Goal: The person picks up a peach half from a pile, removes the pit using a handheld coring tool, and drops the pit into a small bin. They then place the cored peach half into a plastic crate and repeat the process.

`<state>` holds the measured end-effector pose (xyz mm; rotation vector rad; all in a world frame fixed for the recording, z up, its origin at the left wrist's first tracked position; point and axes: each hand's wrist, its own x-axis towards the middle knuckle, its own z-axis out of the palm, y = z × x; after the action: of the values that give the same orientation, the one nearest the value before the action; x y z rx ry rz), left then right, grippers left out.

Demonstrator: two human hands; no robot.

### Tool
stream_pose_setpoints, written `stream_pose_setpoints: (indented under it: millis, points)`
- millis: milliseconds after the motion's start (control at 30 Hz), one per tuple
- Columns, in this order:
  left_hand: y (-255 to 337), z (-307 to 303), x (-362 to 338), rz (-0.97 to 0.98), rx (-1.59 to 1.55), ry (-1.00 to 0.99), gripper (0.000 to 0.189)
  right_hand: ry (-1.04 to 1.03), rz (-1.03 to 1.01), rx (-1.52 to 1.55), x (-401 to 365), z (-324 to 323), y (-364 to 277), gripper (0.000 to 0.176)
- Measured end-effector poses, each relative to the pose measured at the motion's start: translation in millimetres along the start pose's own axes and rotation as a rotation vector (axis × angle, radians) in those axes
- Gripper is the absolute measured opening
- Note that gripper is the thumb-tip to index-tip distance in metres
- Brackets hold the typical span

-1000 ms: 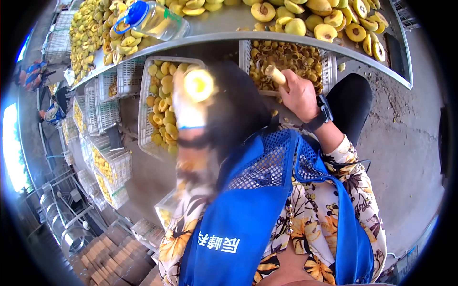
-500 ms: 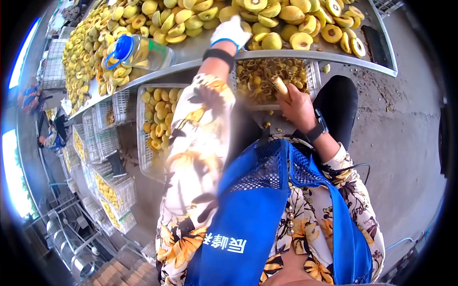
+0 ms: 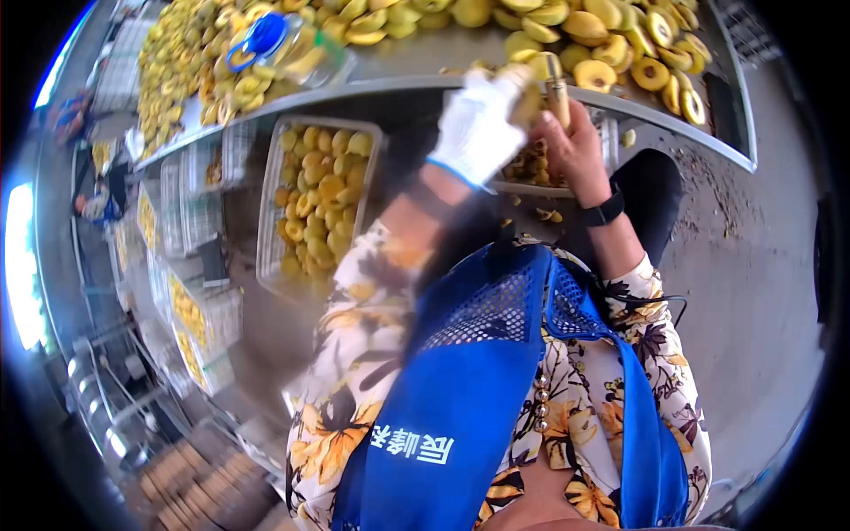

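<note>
My left hand [image 3: 481, 126], in a white glove, is closed on a blurred yellow-green peach half [image 3: 528, 104] just over the table's front edge. Close beside it on the right, my bare right hand [image 3: 574, 152] grips the wooden handle of a small tool [image 3: 558, 99]. The tool's working end is up against the peach, and its shape cannot be made out. Many cut yellow peaches [image 3: 595, 76] lie on the metal table [image 3: 425, 64] beyond my hands. Beneath them, partly hidden, a crate [image 3: 609, 142] holds scraps and pits.
A clear plastic bottle with a blue cap [image 3: 268, 34] lies on the table. Below the edge at left stands a white crate [image 3: 379, 146] of peach halves. Stacked crates [image 3: 199, 208] line the left side, with people farther back. Debris is scattered on the floor at right.
My left hand has come back from the peach pile with a peach half, toward my right hand. The right hand has risen with the tool to meet it.
</note>
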<state>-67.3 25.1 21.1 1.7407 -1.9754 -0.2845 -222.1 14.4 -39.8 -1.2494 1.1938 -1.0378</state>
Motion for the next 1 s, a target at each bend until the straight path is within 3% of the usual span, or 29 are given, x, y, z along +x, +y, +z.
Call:
stream_pose_setpoints:
  millis: [33,67,133,167,200,267,367,467,600,633,833,933,1000]
  points:
    - [8,5,-17,0.098,-0.183,0.032,0.055,-0.042,0.03,0.032,-3,2,0,0.035]
    - [7,-2,-27,0.003,-0.352,-0.119,0.059,-0.095,0.091,0.11,-6,0,2,0.033]
    - [3,9,-43,-0.227,-1.286,0.045,0.052,-0.187,0.225,0.258,-11,-4,7,0.029]
    - [1,11,-44,-0.271,-1.421,0.082,0.052,-0.231,0.248,0.264,-12,-2,9,0.028]
    - [-7,27,-46,-0.475,-1.708,0.025,0.054,-0.199,0.134,0.078,-15,6,10,0.03]
    - [-16,46,-50,-0.636,-1.767,-0.042,0.05,-0.08,-0.065,-0.326,-19,23,11,0.036]
    - [-23,59,-52,-0.676,-1.704,0.112,0.043,-0.027,-0.266,-0.533,-26,22,5,0.034]
    - [-40,76,-48,-0.793,-1.714,0.18,0.04,-0.156,-0.139,-0.646,-36,9,-6,0.032]
    - [-25,67,-38,-0.752,-1.518,0.249,0.045,-0.203,-0.139,-0.699,-48,10,5,0.029]
    - [-20,69,-39,-0.652,-1.448,0.312,0.045,-0.224,-0.135,-0.692,-49,10,6,0.029]
    - [-5,72,-37,-0.49,-1.451,0.383,0.037,-0.247,-0.113,-0.804,-54,11,14,0.025]
    - [-9,63,-37,-0.593,-1.411,0.277,0.032,-0.373,-0.153,-0.816,-56,8,7,0.023]
    - [-16,52,-33,-0.601,-1.44,0.038,0.027,-0.436,-0.15,-0.794,-57,6,8,0.022]
